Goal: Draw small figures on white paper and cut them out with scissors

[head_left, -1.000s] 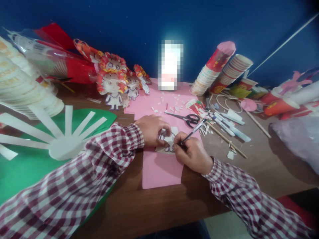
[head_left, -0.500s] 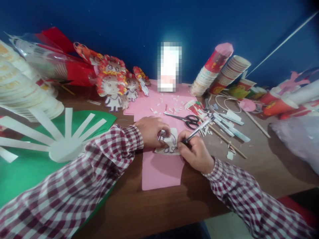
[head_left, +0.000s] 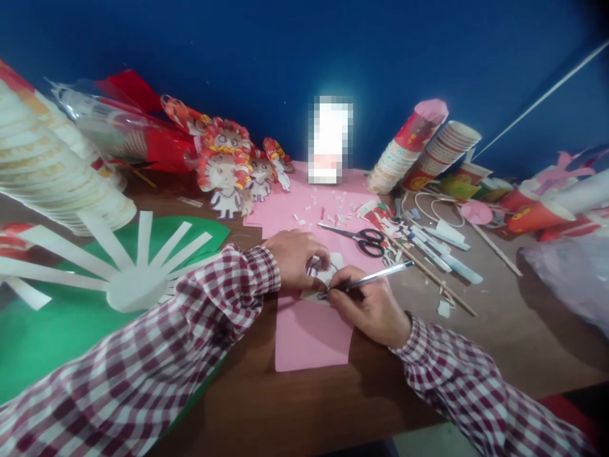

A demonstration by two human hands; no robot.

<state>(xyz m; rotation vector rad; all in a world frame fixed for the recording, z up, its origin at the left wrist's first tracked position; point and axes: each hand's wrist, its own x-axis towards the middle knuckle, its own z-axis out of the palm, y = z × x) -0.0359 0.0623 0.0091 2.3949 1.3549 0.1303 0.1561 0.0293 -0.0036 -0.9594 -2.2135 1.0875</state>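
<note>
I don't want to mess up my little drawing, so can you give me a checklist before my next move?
1. Pen in your right hand: ok.
2. Left hand on the drawing: ok.
3. Drawing lying over the pink paper: ok.
4. Whole drawing in view: not ok, your hands cover some of it.
5. Pen tip touching the drawing: cannot tell, it is too small to see.
6. Pink paper free of scraps: not ok, bits lie beyond your hands.
</note>
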